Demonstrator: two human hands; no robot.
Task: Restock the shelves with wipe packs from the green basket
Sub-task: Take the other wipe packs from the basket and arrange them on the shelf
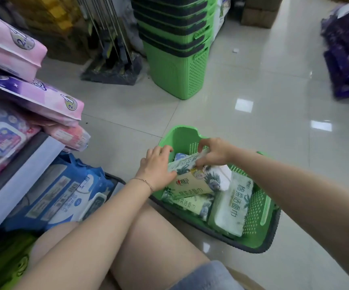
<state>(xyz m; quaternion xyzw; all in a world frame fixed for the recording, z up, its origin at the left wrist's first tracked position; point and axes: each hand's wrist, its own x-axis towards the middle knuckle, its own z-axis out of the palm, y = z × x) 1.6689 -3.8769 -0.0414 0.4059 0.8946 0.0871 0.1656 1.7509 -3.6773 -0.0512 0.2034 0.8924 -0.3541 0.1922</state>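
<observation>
A green basket sits on the tiled floor in front of my knees, holding several pale green and white wipe packs. Both hands reach into it. My left hand grips the left end of the top wipe pack, and my right hand pinches its upper right edge. That pack is tilted, resting on a yellow-green pack. Another white and green pack lies along the basket's right side. The shelves stand to my left.
The shelves hold pink and purple packs above and blue wipe packs below. A stack of green baskets stands on the floor ahead, with mops beside it. Purple bagged goods lie at the right.
</observation>
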